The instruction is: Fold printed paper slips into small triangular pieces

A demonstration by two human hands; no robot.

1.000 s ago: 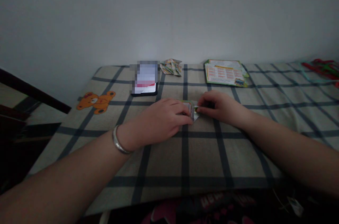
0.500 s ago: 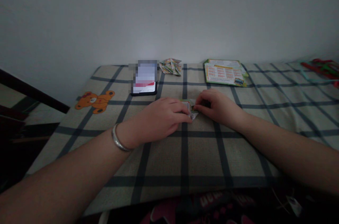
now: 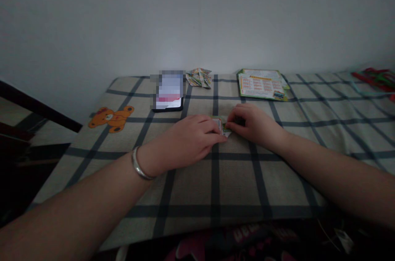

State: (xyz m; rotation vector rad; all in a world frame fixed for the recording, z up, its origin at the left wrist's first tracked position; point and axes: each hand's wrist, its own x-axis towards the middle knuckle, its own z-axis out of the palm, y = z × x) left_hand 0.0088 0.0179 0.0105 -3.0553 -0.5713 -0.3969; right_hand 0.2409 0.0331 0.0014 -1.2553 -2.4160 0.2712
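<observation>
Between my two hands lies a small piece of folded printed paper (image 3: 218, 121), white and green, on the checked cloth. Much of it is hidden under my fingers. My left hand (image 3: 194, 137), with a silver bangle at the wrist, reaches over the paper from the left; its bent fingers and thumb hold it against the table. From the other side, my right hand (image 3: 249, 123) pinches the paper's right end between thumb and curled fingers. The fingertips of both hands are close together.
Behind my hands are a phone (image 3: 169, 90) with a lit screen, folded printed papers (image 3: 199, 78) and a stack of printed sheets (image 3: 262, 85). An orange bear cutout (image 3: 111, 119) lies left. Red and green items (image 3: 378, 79) sit far right. A wall (image 3: 197, 18) rises behind.
My left hand has shifted slightly to the right, its thumb nearer the paper's right end. My right hand has stayed almost still, pinching the paper.
</observation>
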